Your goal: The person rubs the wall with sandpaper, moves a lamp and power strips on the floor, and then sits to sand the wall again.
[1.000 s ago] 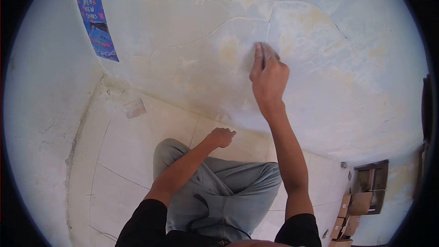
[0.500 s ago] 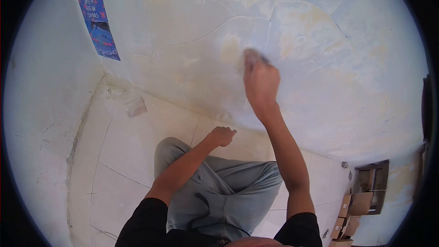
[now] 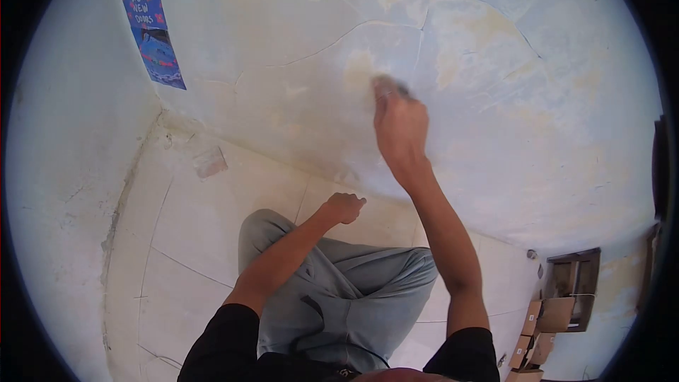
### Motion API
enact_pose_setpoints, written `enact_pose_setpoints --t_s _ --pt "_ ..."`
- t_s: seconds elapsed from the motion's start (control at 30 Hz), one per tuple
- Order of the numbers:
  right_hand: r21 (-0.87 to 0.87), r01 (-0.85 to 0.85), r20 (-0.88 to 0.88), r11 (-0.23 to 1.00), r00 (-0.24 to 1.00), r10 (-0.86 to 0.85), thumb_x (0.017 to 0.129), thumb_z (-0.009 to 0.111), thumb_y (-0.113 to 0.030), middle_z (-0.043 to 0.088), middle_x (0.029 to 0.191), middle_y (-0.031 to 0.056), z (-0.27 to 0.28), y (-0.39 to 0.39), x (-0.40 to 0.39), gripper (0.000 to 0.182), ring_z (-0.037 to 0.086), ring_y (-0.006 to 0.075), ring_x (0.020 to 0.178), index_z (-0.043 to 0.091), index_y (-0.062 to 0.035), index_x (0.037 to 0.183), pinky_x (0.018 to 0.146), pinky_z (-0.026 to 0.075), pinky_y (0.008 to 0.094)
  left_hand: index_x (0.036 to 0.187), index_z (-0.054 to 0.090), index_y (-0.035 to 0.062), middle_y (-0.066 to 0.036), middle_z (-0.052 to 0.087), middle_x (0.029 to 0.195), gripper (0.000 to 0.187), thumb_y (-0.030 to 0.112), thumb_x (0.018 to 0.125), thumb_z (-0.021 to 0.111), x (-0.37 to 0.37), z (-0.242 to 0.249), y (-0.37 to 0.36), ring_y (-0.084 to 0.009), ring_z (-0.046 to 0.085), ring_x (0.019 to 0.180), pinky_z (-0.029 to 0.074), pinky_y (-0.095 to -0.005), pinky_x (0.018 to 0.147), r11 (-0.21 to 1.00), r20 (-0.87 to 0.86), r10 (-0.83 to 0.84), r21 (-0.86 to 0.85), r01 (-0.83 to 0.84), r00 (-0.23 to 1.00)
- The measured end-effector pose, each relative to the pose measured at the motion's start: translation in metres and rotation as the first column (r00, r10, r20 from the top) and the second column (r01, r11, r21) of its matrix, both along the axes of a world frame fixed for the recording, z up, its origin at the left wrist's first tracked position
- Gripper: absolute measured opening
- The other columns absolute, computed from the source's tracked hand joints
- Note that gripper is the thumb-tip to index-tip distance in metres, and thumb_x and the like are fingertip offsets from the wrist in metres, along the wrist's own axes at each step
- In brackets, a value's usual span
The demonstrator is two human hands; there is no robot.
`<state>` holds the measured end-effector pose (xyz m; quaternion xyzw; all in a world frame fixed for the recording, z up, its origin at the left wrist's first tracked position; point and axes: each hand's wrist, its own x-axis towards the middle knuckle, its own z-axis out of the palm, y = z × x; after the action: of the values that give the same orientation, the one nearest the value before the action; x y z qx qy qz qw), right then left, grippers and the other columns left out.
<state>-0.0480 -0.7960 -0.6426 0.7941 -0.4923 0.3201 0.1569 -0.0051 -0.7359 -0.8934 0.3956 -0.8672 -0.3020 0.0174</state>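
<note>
My right hand (image 3: 401, 127) is raised to the pale blue wall (image 3: 318, 110), fingers closed around something small. A dark edge of it shows beside the knuckles, but blur hides what it is. Around that hand the wall has worn yellowish patches and long cracks running above it. My left hand (image 3: 345, 208) is held in a loose fist above my bent legs (image 3: 346, 290), close to the foot of the wall; nothing shows in it.
Pale floor tiles (image 3: 191, 240) meet the wall below my hands. A flat brownish piece (image 3: 210, 161) lies near the left corner. A blue lettered poster (image 3: 150, 21) hangs at upper left. Cardboard boxes (image 3: 555, 315) stand by a brown wooden frame (image 3: 585, 290) at lower right.
My right hand has shifted slightly left along the wall, still closed on the small thing. My left hand stays nearly where it was. The view has tilted a little.
</note>
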Motion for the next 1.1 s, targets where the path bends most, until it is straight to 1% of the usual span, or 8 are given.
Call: enact_pose_setpoints --t_s 0.33,0.4,0.5,0.6,0.83,0.93,1.03,1.1 --pt "0.074 0.053 -0.028 0.996 0.998 -0.051 0.091 0.053 -0.013 0.065 0.083 0.0196 0.02 0.002 -0.002 0.016 0.064 0.04 0.073 0.065 -0.0069 0.101 0.063 0.051 0.0495 0.13 0.05 0.008 -0.019 0.063 0.11 0.04 0.023 0.093 0.051 0.0 0.005 -0.004 -0.0351 0.062 0.103 0.051 -0.0477 0.086 0.995 0.083 -0.043 0.091 0.036 0.996" --pt "0.028 0.085 0.04 0.996 0.995 -0.086 0.092 0.053 -0.014 0.066 0.084 0.0194 0.022 0.002 -0.001 0.016 0.064 0.0395 0.072 0.065 -0.0067 0.101 0.062 0.051 0.049 0.118 0.056 0.0054 -0.016 0.067 0.103 0.031 0.018 0.089 0.053 -0.001 0.002 -0.001 -0.033 0.066 0.097 0.054 -0.0475 0.078 0.999 0.009 0.003 0.035 -0.004 1.0" --pt "0.184 0.11 -0.146 0.977 0.986 -0.083 0.095 0.051 -0.015 0.065 0.083 0.0199 0.007 0.006 0.007 0.017 0.064 0.0392 0.067 0.065 -0.0053 0.099 0.06 0.051 0.0497 0.117 0.056 0.0055 -0.016 0.067 0.103 0.031 0.019 0.09 0.053 0.001 0.003 0.001 -0.0333 0.066 0.097 0.054 -0.0474 0.079 1.0 0.022 0.002 0.016 -0.002 1.0" --pt "0.04 0.123 0.077 0.992 0.989 -0.126 0.095 0.051 -0.015 0.065 0.08 0.0205 0.033 0.006 0.003 0.017 0.064 0.04 0.068 0.064 -0.0042 0.097 0.059 0.05 0.0498 0.13 0.05 0.0078 -0.019 0.063 0.108 0.04 0.023 0.092 0.051 -0.001 0.006 -0.003 -0.0355 0.063 0.101 0.051 -0.0479 0.085 0.995 0.079 -0.055 0.084 0.049 0.995" --pt "0.135 0.076 -0.071 0.988 0.995 -0.067 0.094 0.053 -0.015 0.064 0.073 0.021 0.025 0.002 0.007 0.016 0.062 0.0406 0.063 0.064 -0.0042 0.094 0.056 0.049 0.0491 0.116 0.057 0.0062 -0.017 0.067 0.102 0.03 0.016 0.089 0.052 -0.003 -0.002 0.002 -0.0336 0.066 0.096 0.054 -0.0483 0.078 1.0 0.021 -0.01 0.012 0.01 1.0" --pt "0.055 0.022 0.101 0.998 0.994 -0.028 0.095 0.053 -0.017 0.064 0.072 0.021 0.02 -0.002 0.01 0.018 0.062 0.0408 0.062 0.064 -0.0032 0.092 0.056 0.049 0.049 0.116 0.057 0.0062 -0.017 0.067 0.102 0.03 0.015 0.088 0.051 0.0 -0.002 0.0 -0.0338 0.066 0.095 0.054 -0.048 0.078 1.0 -0.008 0.017 -0.012 -0.017 1.0" --pt "0.11 0.062 -0.062 0.992 0.997 -0.055 0.095 0.052 -0.017 0.063 0.071 0.0209 0.023 -0.001 0.009 0.019 0.062 0.0409 0.062 0.064 -0.0032 0.091 0.056 0.049 0.0487 0.115 0.058 0.0062 -0.017 0.067 0.102 0.029 0.016 0.088 0.051 0.001 -0.002 0.002 -0.0339 0.066 0.095 0.054 -0.0479 0.078 1.0 0.044 0.014 0.008 -0.014 0.999" --pt "-0.077 0.06 0.125 0.995 0.991 -0.05 0.096 0.051 -0.018 0.063 0.069 0.0211 0.03 -0.001 0.009 0.02 0.062 0.0406 0.062 0.065 -0.0035 0.091 0.057 0.05 0.0476 0.115 0.058 0.0063 -0.017 0.067 0.102 0.029 0.016 0.089 0.051 0.0 -0.003 0.001 -0.034 0.066 0.095 0.054 -0.0479 0.078 1.0 -0.007 0.014 -0.007 -0.014 1.0"
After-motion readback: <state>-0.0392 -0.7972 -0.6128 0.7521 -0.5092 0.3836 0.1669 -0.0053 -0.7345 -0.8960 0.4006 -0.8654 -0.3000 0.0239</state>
